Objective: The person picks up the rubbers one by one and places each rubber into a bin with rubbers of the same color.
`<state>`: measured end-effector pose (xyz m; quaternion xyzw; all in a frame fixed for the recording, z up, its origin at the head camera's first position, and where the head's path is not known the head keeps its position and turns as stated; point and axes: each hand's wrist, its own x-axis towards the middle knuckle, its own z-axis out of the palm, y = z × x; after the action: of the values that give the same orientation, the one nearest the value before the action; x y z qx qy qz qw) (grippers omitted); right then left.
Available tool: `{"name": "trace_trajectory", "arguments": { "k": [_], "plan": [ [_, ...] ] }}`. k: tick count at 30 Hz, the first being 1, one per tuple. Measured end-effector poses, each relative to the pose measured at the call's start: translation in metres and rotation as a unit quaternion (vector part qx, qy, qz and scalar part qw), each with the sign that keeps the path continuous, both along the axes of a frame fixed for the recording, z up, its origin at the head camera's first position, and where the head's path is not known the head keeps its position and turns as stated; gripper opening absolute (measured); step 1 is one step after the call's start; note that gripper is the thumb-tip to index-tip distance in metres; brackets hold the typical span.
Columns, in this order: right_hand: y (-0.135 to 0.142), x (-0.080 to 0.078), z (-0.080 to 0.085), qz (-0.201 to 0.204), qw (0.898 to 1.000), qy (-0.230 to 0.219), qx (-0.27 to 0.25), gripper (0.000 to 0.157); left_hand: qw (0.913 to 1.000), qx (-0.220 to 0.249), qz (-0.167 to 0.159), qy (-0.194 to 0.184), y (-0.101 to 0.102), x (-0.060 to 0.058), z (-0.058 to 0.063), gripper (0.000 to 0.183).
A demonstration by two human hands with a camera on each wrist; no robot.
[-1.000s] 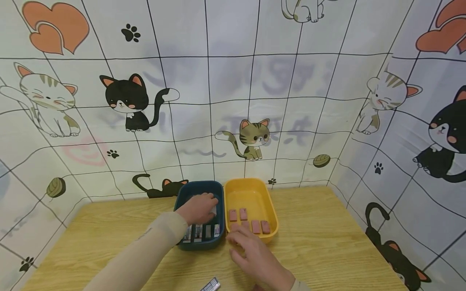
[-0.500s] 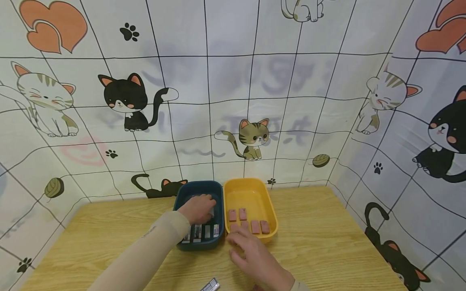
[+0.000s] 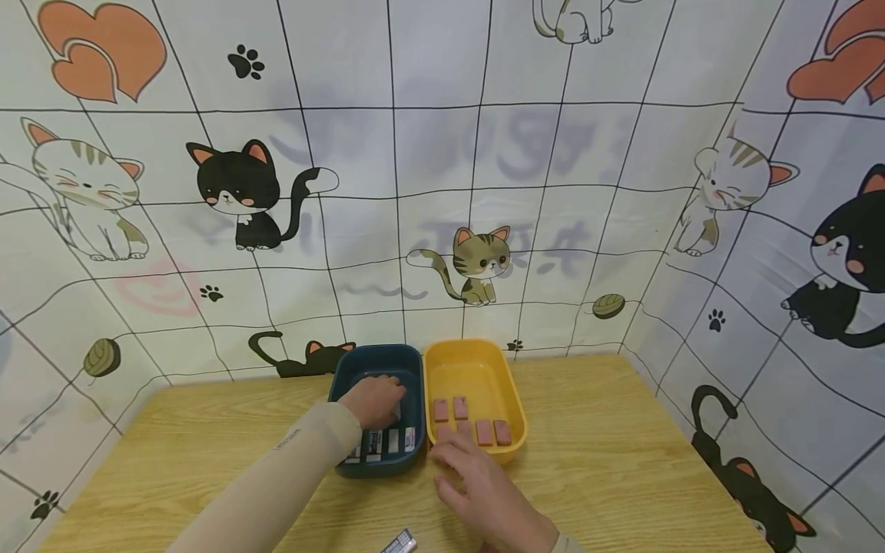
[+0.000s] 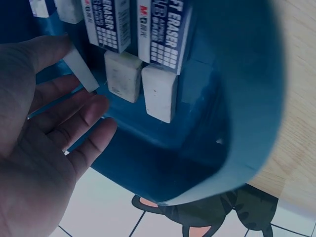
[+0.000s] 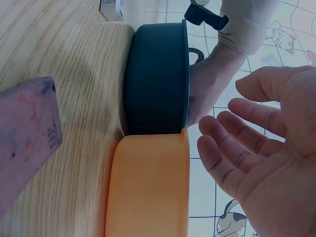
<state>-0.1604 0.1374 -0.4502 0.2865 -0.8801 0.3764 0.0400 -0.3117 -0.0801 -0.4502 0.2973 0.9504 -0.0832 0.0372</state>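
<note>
My left hand [image 3: 373, 401] is down inside the dark blue bin [image 3: 384, 467]. In the left wrist view, its thumb and fingers pinch a white eraser [image 4: 81, 69]. Beside it lie two bare white erasers [image 4: 159, 94] and sleeved erasers [image 4: 165, 32] printed "SOFT ERASER". My right hand [image 3: 484, 488] hovers at the front edge of the yellow bin [image 3: 515, 392], fingers relaxed and holding nothing. Several pink erasers [image 3: 484, 432] lie in that bin, some partly hidden by the hand.
On the wooden table [image 3: 608, 476], a sleeved eraser [image 3: 399, 542] lies near the front. A large pink eraser [image 5: 27, 143] marked 4B shows close in the right wrist view. The bins stand side by side against a cat-print wall covering [image 3: 442, 192].
My left hand has shifted slightly left and lower within the blue bin. The right hand has stayed nearly still.
</note>
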Motion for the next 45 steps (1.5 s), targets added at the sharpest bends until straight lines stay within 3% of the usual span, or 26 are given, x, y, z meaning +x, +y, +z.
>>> {"name": "trace_trajectory", "arguments": {
  "k": [8,16,27,30,41,45],
  "plan": [
    [0.001,-0.002,-0.004,0.0,1.0,-0.003,0.0,0.022,0.9999,-0.005,-0.01,0.007,-0.002,0.001,-0.002,0.032],
    [0.002,-0.001,-0.005,0.005,1.0,0.028,0.0,0.021,0.9999,-0.007,-0.01,0.005,-0.002,0.0,-0.003,0.033],
    [0.001,0.0,-0.002,0.007,1.0,0.017,-0.002,0.02,0.9997,-0.007,-0.017,0.016,-0.003,0.002,0.0,0.029],
    [0.001,0.0,-0.002,0.005,1.0,0.013,-0.002,0.02,0.9997,-0.006,-0.014,0.017,-0.004,0.003,0.004,0.029],
    [0.003,0.0,0.003,-0.006,1.0,-0.013,0.002,0.02,0.9981,0.044,-0.017,0.039,-0.025,0.02,0.035,0.023],
    [0.005,-0.001,0.002,-0.004,1.0,0.004,-0.008,0.021,0.9966,0.072,-0.016,0.036,-0.034,0.025,0.042,0.025]
  ]
}}
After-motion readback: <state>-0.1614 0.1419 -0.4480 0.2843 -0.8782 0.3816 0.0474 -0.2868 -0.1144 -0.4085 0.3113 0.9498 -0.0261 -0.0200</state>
